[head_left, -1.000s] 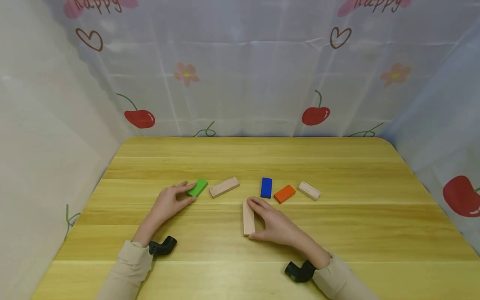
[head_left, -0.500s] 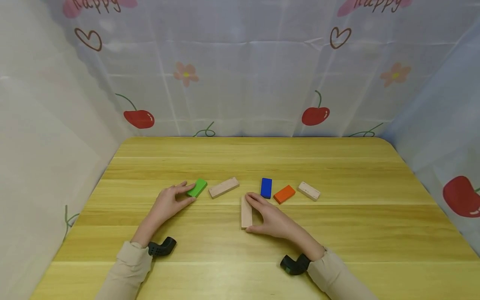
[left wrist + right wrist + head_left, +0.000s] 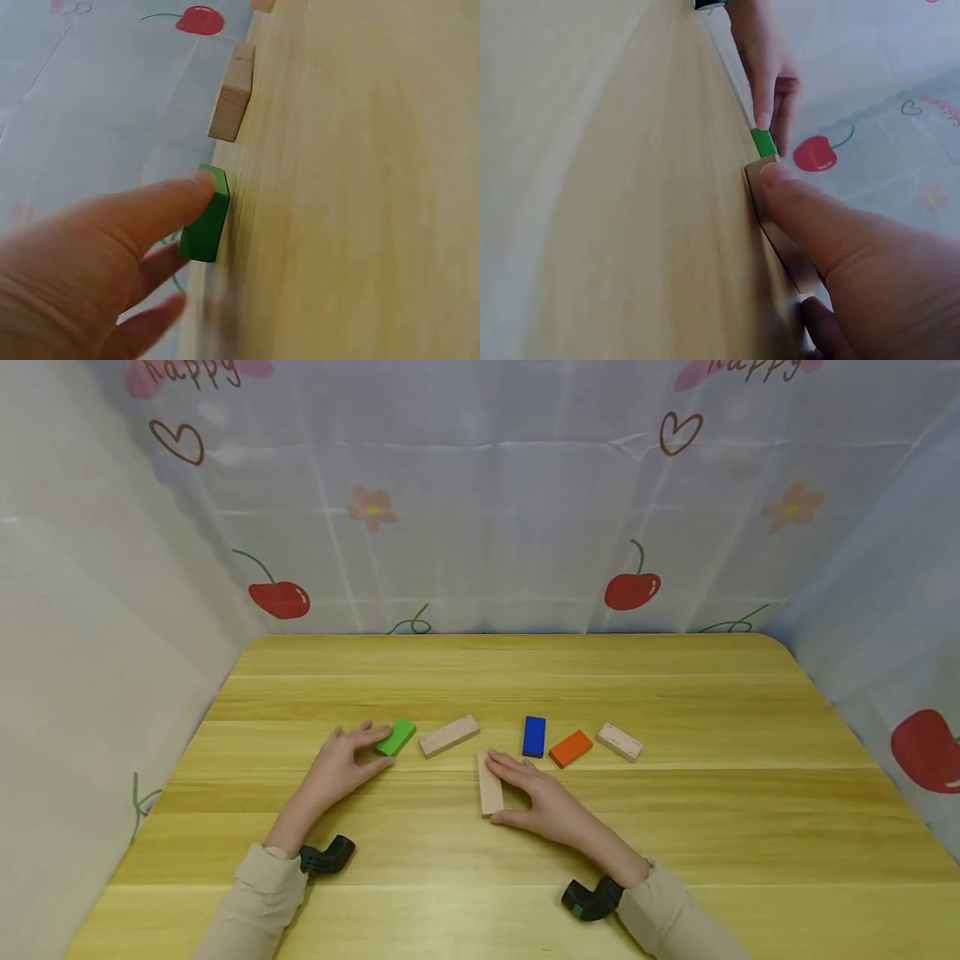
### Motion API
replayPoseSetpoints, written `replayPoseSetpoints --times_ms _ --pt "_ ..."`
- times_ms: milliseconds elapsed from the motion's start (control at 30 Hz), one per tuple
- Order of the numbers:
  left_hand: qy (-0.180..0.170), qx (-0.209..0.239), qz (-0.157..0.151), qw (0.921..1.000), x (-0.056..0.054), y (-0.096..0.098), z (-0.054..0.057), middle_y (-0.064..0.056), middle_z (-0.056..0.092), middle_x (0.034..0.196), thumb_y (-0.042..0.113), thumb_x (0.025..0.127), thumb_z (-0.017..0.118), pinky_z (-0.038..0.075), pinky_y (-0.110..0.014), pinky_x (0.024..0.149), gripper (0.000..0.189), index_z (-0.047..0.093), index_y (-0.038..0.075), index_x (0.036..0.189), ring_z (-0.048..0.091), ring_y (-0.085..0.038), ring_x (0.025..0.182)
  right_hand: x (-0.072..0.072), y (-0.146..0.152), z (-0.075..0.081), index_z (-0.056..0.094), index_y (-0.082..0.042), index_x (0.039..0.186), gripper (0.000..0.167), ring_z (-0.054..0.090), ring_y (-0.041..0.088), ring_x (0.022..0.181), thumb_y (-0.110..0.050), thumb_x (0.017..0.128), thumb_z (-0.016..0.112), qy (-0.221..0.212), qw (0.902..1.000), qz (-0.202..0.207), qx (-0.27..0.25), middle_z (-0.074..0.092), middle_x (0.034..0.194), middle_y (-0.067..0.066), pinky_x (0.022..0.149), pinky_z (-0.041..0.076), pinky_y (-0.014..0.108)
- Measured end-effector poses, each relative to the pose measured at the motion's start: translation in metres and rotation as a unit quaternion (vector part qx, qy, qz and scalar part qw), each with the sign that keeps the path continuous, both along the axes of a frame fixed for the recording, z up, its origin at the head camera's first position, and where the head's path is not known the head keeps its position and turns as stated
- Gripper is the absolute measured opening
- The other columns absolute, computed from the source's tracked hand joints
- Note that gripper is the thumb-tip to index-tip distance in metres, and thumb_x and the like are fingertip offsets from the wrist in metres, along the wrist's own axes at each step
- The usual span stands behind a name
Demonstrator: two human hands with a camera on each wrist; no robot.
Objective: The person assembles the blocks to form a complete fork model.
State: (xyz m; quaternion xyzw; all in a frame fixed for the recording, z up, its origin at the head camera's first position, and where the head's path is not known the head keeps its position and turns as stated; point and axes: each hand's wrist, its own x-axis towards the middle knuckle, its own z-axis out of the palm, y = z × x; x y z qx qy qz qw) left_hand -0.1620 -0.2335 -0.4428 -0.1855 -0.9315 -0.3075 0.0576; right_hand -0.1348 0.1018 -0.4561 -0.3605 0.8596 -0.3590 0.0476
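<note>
At the left of the head view, my left hand (image 3: 342,762) pinches a small green wooden block (image 3: 397,737) between thumb and fingers; its thumb lies on the green block's end (image 3: 204,225) in the left wrist view. Nearer the middle, my right hand (image 3: 546,802) grips a long plain wooden block (image 3: 490,785), thumb at the near end and fingers at the far end. That plain block (image 3: 769,206) stands close over the table in the right wrist view, partly behind the thumb. Between the hands and farther back lies another long plain block (image 3: 449,736).
Right of the middle lie a blue block (image 3: 534,737), an orange block (image 3: 571,749) and a short plain block (image 3: 619,742). The wooden table (image 3: 420,893) ends at a printed cloth (image 3: 480,543) behind and at both sides. Each wrist carries a black camera mount (image 3: 327,855).
My right hand has moved a little away from me and to the left with the long plain block. My left hand stays at the green block, almost unmoved.
</note>
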Motion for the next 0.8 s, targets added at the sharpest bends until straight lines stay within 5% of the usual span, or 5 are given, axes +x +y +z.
replayPoseSetpoints --times_ms 133,267,567,800 --pt "0.043 -0.008 -0.014 0.999 0.004 0.017 0.017 -0.017 0.044 0.138 0.019 0.08 0.076 0.016 -0.059 0.104 0.058 0.054 0.001 0.131 0.031 -0.035 0.131 0.001 0.001 0.0 0.04 -0.009 0.143 0.074 0.027 0.019 0.135 -0.035 0.082 0.072 -0.001 1.0 -0.006 0.0 0.03 0.149 0.002 0.109 0.017 0.041" --pt "0.021 0.046 -0.043 0.9978 0.006 0.042 0.028 -0.015 0.046 0.137 0.015 0.083 0.074 0.032 -0.048 0.101 0.055 0.053 0.001 0.132 0.039 -0.03 0.128 0.0 0.001 0.001 0.041 -0.009 0.142 0.073 0.028 0.019 0.134 -0.033 0.082 0.073 0.001 1.0 -0.005 -0.003 0.031 0.148 0.003 0.109 0.017 0.041" --pt "-0.036 0.08 -0.047 0.995 -0.005 0.064 0.009 -0.014 0.053 0.13 0.012 0.081 0.075 0.044 -0.041 0.092 0.056 0.053 0.001 0.132 0.052 -0.028 0.115 -0.002 -0.001 -0.001 0.042 -0.008 0.142 0.072 0.029 0.02 0.134 -0.033 0.082 0.072 -0.001 0.9999 0.008 -0.009 0.031 0.148 0.004 0.109 0.017 0.043" --pt "-0.056 0.062 -0.04 0.9957 -0.007 0.069 -0.001 -0.013 0.054 0.128 0.011 0.082 0.074 0.046 -0.039 0.089 0.057 0.052 0.004 0.133 0.053 -0.027 0.112 -0.001 0.0 0.0 0.042 -0.008 0.142 0.071 0.03 0.021 0.133 -0.033 0.082 0.072 0.0 0.9999 0.003 -0.011 0.032 0.148 0.004 0.109 0.017 0.044"
